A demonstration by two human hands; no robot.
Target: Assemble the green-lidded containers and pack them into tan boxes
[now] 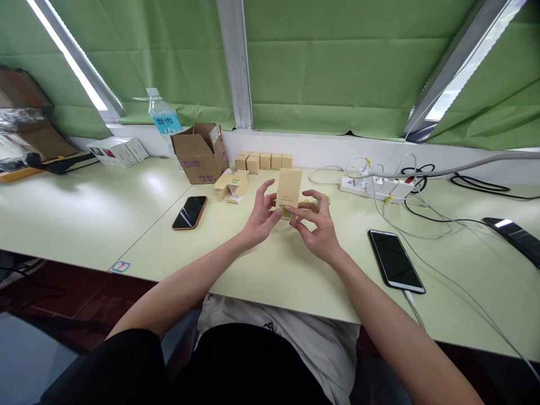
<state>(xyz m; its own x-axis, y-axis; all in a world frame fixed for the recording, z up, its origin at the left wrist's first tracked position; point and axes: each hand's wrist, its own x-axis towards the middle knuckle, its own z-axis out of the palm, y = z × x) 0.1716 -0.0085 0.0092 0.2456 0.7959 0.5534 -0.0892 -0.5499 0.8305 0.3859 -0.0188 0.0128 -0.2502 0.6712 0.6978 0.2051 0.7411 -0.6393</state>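
Upright above the middle of the table is a small tan carton [289, 185], with a green patch low on its front. My left hand [262, 218] grips its left side, thumb near the lower edge. My right hand [316, 225] has thumb and index finger at the carton's lower right, by the green patch; its other fingers are bent. Partly hidden behind that hand lie small yellow-green items [324, 198], too covered to name. Left of the carton, opened tan cartons [238, 185] rest on the table. Behind stands a row of small closed tan boxes [265, 161].
A brown cardboard box [201, 154] stands open before a water bottle [163, 115]. One phone [189, 212] lies left; another phone [395, 260], plugged in, lies right. A power strip [375, 187] with tangled cables sits at the back right. White boxes [117, 151] are far left.
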